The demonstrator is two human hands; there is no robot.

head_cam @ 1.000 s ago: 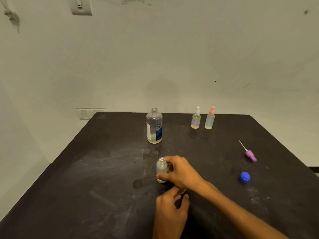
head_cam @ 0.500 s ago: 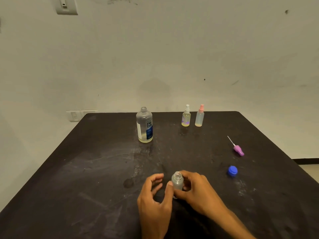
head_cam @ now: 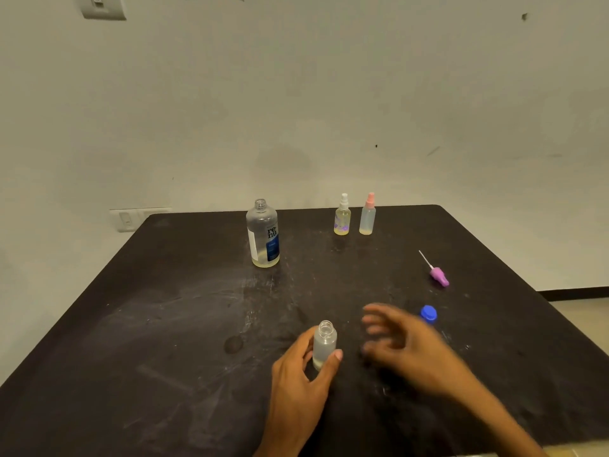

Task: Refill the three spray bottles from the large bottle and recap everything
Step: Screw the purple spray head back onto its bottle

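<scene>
Left hand [head_cam: 296, 384] clamped round the small frosted plastic spray bottle [head_cam: 324, 344], uncapped, upright near the dark table's [head_cam: 164, 324] front edge. Right hand [head_cam: 402, 341] blurred, fingers spread, holding nothing. Bottle looks light and tippy: hold it low on the body.

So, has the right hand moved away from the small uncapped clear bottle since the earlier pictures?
Yes. The right hand has let go of the small uncapped clear bottle and moved right, toward the blue cap.

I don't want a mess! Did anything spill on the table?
Maybe. A small dark round spot marks the table left of the open small bottle in the left hand; whether it is wet is unclear. Nothing has tipped over.
</scene>
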